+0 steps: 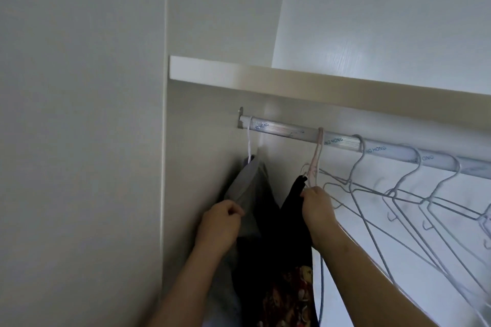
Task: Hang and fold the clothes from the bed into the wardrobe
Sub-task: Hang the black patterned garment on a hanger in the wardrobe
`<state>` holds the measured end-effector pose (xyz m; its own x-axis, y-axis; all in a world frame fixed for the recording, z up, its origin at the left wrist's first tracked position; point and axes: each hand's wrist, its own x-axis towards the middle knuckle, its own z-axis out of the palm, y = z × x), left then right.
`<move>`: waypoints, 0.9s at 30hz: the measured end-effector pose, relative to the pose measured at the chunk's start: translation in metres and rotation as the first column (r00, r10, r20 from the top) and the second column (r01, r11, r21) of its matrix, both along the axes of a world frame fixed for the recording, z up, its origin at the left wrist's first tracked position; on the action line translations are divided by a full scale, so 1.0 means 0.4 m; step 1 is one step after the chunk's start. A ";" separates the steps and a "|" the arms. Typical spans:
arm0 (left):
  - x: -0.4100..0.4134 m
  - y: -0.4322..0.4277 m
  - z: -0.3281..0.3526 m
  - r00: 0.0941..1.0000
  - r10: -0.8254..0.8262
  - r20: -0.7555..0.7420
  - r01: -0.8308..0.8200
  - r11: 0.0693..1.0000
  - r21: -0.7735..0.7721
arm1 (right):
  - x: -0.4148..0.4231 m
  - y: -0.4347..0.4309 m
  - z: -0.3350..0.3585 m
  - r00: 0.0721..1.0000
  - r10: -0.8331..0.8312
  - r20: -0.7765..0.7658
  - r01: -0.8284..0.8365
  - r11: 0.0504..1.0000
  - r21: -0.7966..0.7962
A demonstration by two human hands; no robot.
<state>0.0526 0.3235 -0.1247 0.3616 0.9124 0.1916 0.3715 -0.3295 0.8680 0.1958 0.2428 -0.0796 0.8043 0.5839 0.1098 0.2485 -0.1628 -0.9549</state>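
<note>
A metal wardrobe rail runs from the left wall down to the right. A grey garment hangs from a white hanger hook at the rail's left end. My left hand pinches its lower edge. Beside it a black garment with a red floral print lower down hangs on a pink hanger. My right hand grips the black garment's shoulder just under the pink hook.
Several bare grey wire hangers hang on the rail to the right of my right arm. A white shelf edge runs just above the rail. The wardrobe's side panel stands at the left.
</note>
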 end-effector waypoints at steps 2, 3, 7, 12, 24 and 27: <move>-0.002 -0.009 -0.006 0.999 -0.005 0.035 0.005 1.000 -0.011 | -0.024 0.022 -0.009 0.998 0.057 -0.025 -0.056 0.998 0.023; -0.002 -0.014 -0.008 0.999 -0.002 0.036 0.002 1.000 -0.009 | -0.037 0.035 -0.011 0.997 0.074 -0.039 -0.073 0.997 0.025; -0.001 -0.023 -0.009 0.998 0.013 0.055 -0.012 1.000 -0.028 | -0.064 0.091 -0.013 0.995 0.086 -0.041 -0.085 0.996 0.028; -0.013 -0.034 -0.034 0.999 -0.013 0.035 0.015 0.999 -0.038 | -0.066 0.105 -0.037 0.998 0.066 -0.002 -0.066 0.997 0.048; -0.028 -0.073 -0.034 0.996 0.036 -0.082 -0.028 0.995 0.095 | -0.066 0.058 -0.036 0.998 0.044 -0.049 -0.041 0.998 0.056; -0.039 -0.097 -0.024 0.995 0.010 -0.095 0.004 0.990 0.142 | -0.084 0.039 -0.054 0.985 0.085 -0.153 -0.074 0.995 0.073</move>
<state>0.0371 0.2846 -0.1343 0.3819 0.8796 0.2837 0.4517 -0.4455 0.7730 0.1620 0.2584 -0.1013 0.7660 0.6423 0.0272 0.1051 -0.0834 -0.9910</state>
